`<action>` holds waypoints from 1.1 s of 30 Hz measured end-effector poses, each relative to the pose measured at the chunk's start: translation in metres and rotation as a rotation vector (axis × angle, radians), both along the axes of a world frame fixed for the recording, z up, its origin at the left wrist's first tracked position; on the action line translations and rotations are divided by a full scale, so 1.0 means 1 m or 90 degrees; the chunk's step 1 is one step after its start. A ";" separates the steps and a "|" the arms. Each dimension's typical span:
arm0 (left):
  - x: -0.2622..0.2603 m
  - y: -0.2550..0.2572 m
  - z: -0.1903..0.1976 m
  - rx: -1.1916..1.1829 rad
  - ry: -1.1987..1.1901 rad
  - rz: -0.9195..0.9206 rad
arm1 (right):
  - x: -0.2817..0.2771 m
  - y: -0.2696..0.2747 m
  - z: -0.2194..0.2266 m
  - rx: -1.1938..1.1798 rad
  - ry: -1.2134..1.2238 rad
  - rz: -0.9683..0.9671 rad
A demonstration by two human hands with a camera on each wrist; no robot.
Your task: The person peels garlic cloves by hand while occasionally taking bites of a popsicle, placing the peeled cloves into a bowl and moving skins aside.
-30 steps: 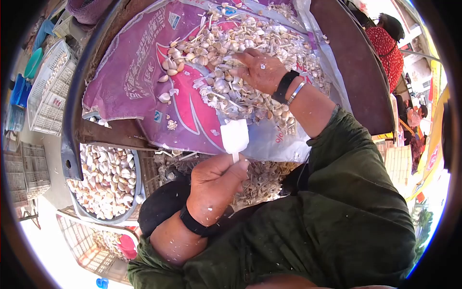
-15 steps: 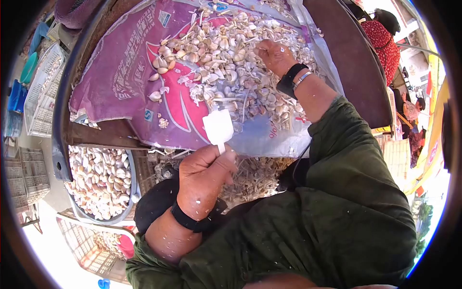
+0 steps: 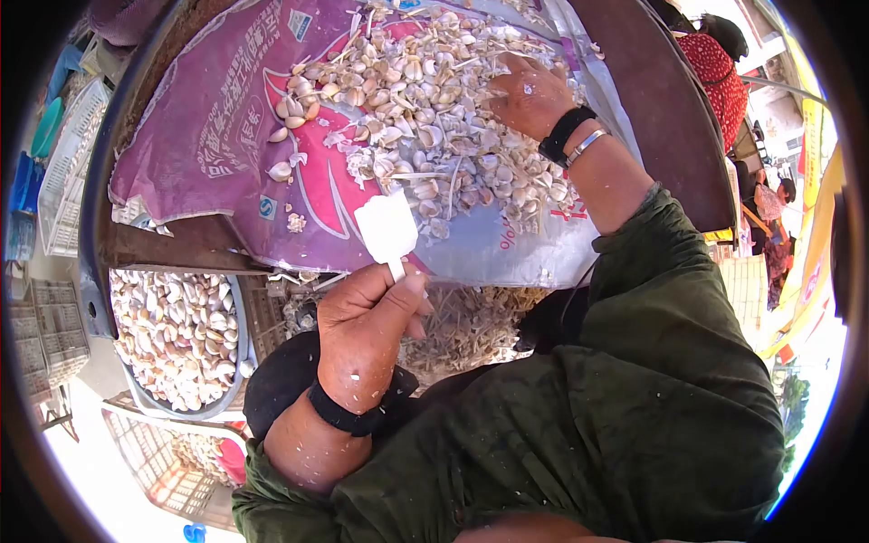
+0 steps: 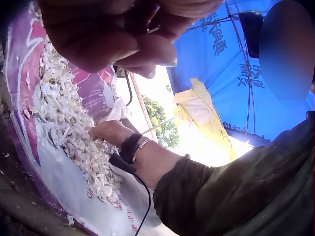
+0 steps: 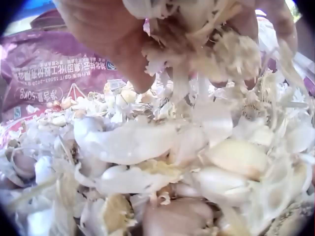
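Observation:
A heap of garlic cloves and papery skins lies spread on a purple and pink printed sack. My right hand is at the heap's far right side, fingertips down among the pieces. Close up in the right wrist view, a loose clump of garlic skins sits between its thumb and fingers. Below the sack's near edge, my left hand pinches the narrow handle of a small white paddle-shaped tool, its flat blade pointing up. In the left wrist view the left fingers are curled and dark.
A round tub of garlic cloves stands at the lower left, beside a plastic crate. A white basket is farther left. A dark curved metal bar borders the sack. Dry stalks lie beneath the near edge.
My right hand has moved right across the heap, baring more cloves where it was. My left hand has shifted left with the white tool still in it. The whole view has drifted slightly.

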State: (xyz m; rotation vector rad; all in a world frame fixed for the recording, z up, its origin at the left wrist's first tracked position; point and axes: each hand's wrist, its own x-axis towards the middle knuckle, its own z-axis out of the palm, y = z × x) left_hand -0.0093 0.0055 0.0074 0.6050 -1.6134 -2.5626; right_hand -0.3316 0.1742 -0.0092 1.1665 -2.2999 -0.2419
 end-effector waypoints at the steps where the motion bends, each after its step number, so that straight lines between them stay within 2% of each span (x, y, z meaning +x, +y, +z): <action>1: 0.000 0.000 0.001 -0.003 -0.006 -0.003 | -0.001 -0.009 0.003 -0.013 -0.092 0.038; 2: -0.001 0.000 0.000 -0.003 -0.006 -0.001 | 0.000 -0.021 0.006 -0.026 -0.182 0.076; 3: -0.001 0.000 -0.001 0.004 -0.010 -0.002 | -0.002 -0.031 0.001 -0.028 -0.179 0.081; 5: -0.002 -0.001 -0.001 0.008 -0.014 -0.001 | -0.009 -0.048 -0.017 0.032 -0.342 0.085; 7: -0.004 0.000 0.000 0.012 -0.032 -0.005 | -0.018 -0.058 -0.036 0.038 -0.315 0.097; 9: -0.005 0.000 0.001 0.016 -0.028 -0.007 | -0.020 -0.067 -0.035 0.044 -0.289 0.110; 11: -0.003 -0.002 0.002 0.019 -0.027 -0.011 | -0.019 -0.072 -0.023 0.046 -0.365 0.053; 12: -0.002 -0.003 0.003 0.024 -0.031 -0.008 | -0.010 -0.078 -0.003 0.058 -0.480 -0.056; 13: -0.001 -0.004 0.004 0.029 -0.035 -0.003 | -0.017 -0.079 -0.003 0.059 -0.479 -0.054; 15: 0.003 -0.008 0.005 0.041 -0.033 0.004 | -0.031 -0.077 -0.002 -0.274 -0.810 -0.158; 16: 0.005 -0.009 0.004 0.044 -0.035 -0.009 | -0.038 -0.076 -0.002 -0.423 -0.861 -0.108; 17: 0.006 -0.011 0.004 0.046 -0.038 -0.022 | -0.053 -0.077 0.000 -0.414 -0.810 -0.086; 19: 0.007 -0.014 0.005 0.047 -0.053 -0.029 | -0.078 -0.087 0.004 -0.356 -0.727 -0.133; 20: 0.006 -0.016 0.004 0.062 -0.054 -0.044 | -0.088 -0.093 0.001 -0.355 -0.729 -0.134; 22: 0.004 -0.020 0.004 0.097 -0.068 -0.064 | -0.105 -0.109 -0.007 -0.119 -0.290 0.002; 23: 0.003 -0.021 0.004 0.097 -0.070 -0.062 | -0.111 -0.118 -0.008 -0.120 -0.293 0.004; 26: -0.002 -0.024 0.006 0.127 -0.116 -0.097 | -0.131 -0.144 -0.013 0.139 -0.237 -0.022; 27: -0.002 -0.025 0.005 0.128 -0.122 -0.094 | -0.136 -0.150 -0.018 0.140 -0.242 -0.019; 29: -0.002 -0.025 0.003 0.126 -0.123 -0.107 | -0.148 -0.157 -0.027 0.382 -0.170 -0.051; 30: -0.003 -0.025 0.002 0.127 -0.126 -0.106 | -0.157 -0.155 -0.035 0.444 -0.144 -0.025; 33: -0.004 -0.023 0.002 0.122 -0.128 -0.115 | -0.172 -0.147 -0.039 0.435 -0.176 -0.006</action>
